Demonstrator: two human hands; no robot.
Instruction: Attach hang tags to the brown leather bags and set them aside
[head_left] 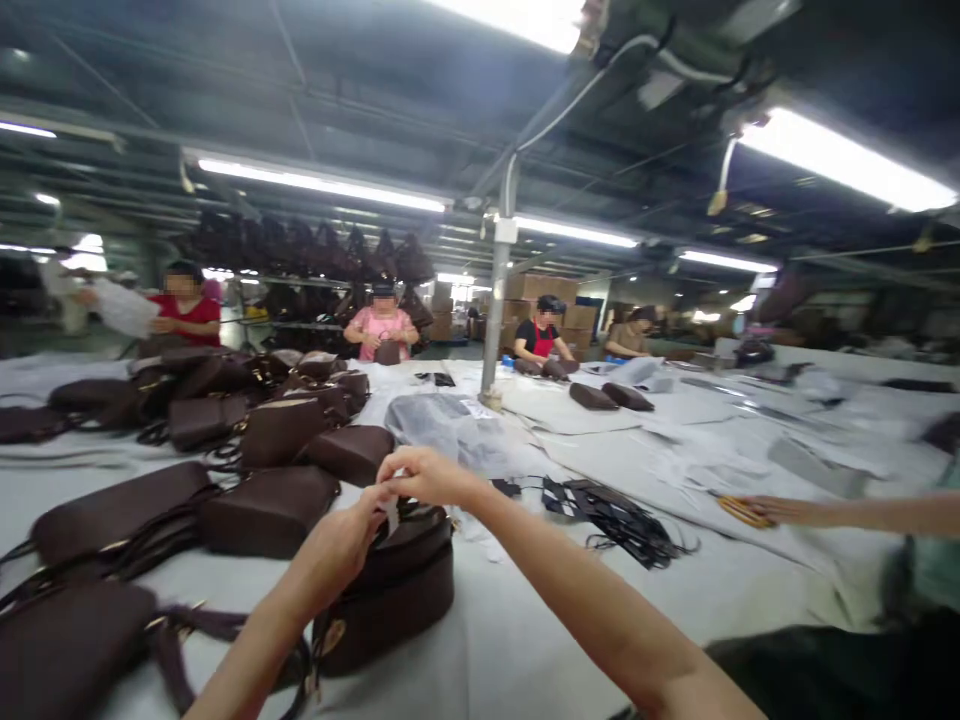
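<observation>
A dark brown handbag (390, 600) stands on the white table (525, 620) right in front of me. Above its top, my left hand (341, 545) and my right hand (424, 475) meet, both with fingers pinched on a small white paper tag (391, 512) between them. The tag hangs over the bag's top. More brown handbags (270, 505) with straps lie to the left of my hands, several in a pile.
A heap of black straps (622, 515) and clear plastic wrapping (450, 425) lie beyond the bag. A co-worker's arm (847, 512) reaches in from the right, holding something yellowish. A metal pole (495, 300) rises mid-table. Other people work at the far edge.
</observation>
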